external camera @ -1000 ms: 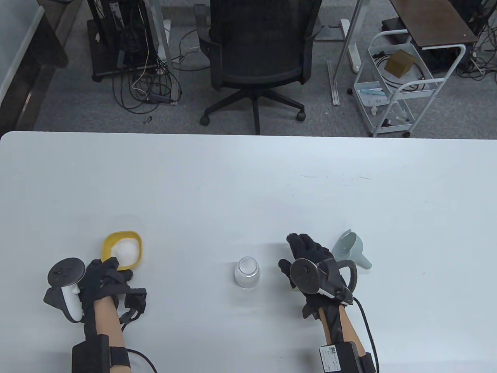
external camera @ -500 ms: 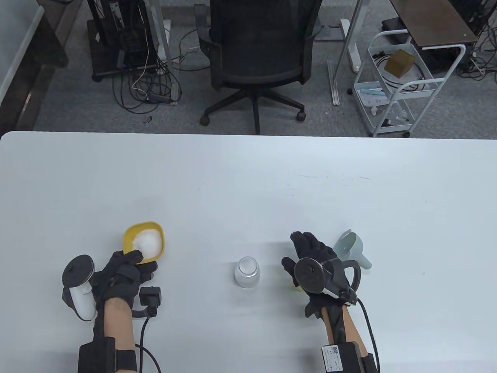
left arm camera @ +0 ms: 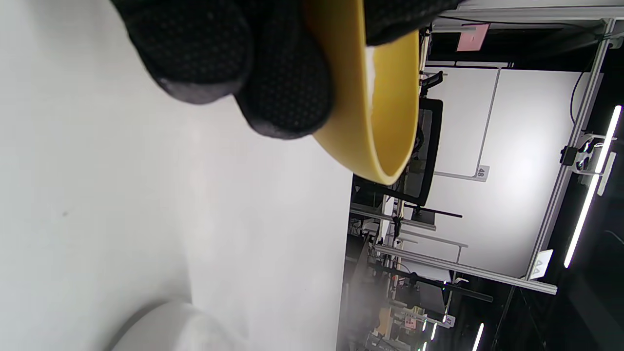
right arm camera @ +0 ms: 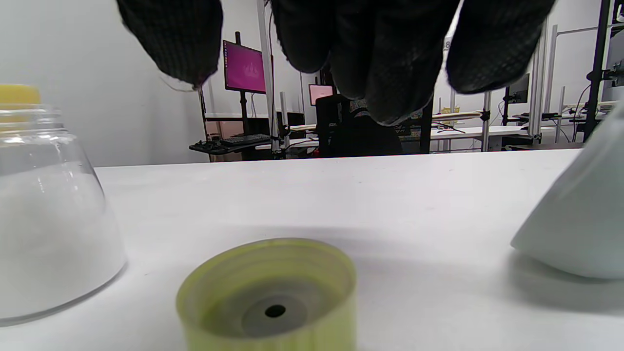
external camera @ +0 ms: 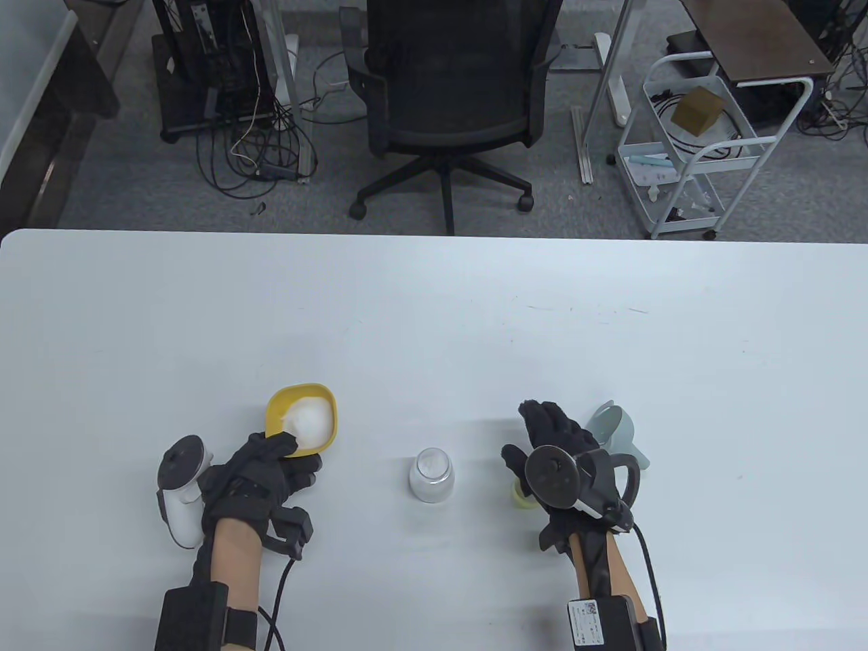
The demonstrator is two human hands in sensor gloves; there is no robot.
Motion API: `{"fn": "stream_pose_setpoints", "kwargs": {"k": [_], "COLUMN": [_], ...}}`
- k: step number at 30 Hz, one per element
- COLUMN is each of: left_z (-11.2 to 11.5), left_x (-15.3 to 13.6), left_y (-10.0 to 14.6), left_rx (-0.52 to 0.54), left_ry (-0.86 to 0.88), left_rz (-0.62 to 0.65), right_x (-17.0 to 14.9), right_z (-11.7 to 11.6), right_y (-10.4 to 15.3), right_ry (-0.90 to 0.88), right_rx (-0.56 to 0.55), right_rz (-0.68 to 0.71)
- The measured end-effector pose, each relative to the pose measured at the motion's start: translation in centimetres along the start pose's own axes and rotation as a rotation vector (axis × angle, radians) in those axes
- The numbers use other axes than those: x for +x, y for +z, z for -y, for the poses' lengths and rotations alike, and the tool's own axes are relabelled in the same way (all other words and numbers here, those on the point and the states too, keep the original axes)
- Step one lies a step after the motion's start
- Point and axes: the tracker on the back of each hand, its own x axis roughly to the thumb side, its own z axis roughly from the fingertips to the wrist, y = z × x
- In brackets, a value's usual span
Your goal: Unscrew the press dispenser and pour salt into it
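My left hand (external camera: 268,468) grips the near rim of a yellow bowl (external camera: 302,417) heaped with white salt and holds it left of the jar; in the left wrist view the fingers (left arm camera: 287,83) wrap the bowl (left arm camera: 385,122). The open glass dispenser jar (external camera: 431,475) stands at the table's middle with salt in it; it also shows in the right wrist view (right arm camera: 44,214). Its yellow-green cap (right arm camera: 268,295) lies upside down on the table under my right hand (external camera: 553,441), which hovers open above it, fingers (right arm camera: 385,58) spread and apart from the cap.
A pale blue-green funnel (external camera: 616,434) lies on its side just right of my right hand, and shows at the right edge of the right wrist view (right arm camera: 580,229). The white table (external camera: 434,319) stretches away beyond. A black office chair (external camera: 451,102) stands past the far edge.
My left hand has carried the yellow bowl of salt rightward and away from me, toward the jar. My right hand has shifted slightly right above the cap.
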Motion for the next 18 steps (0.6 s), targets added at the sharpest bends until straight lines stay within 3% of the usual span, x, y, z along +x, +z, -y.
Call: {"fn": "stream_pose_setpoints", "kwargs": {"k": [9,18], "left_z": [2.9,4.0], "left_x": [-0.2,0.1], "left_y": [-0.3,-0.2], "left_rx": [-0.068,-0.138], "left_ry": [-0.022,0.031], "left_rz": [0.009,0.078], "right_x": [-1.7,-4.2], "right_z": [0.5,1.3], "right_y": [0.3,0.8], "right_ry": [-0.033,-0.072], "right_rx": [-0.024,-0.071], "right_rz": [-0.063,-0.157]}}
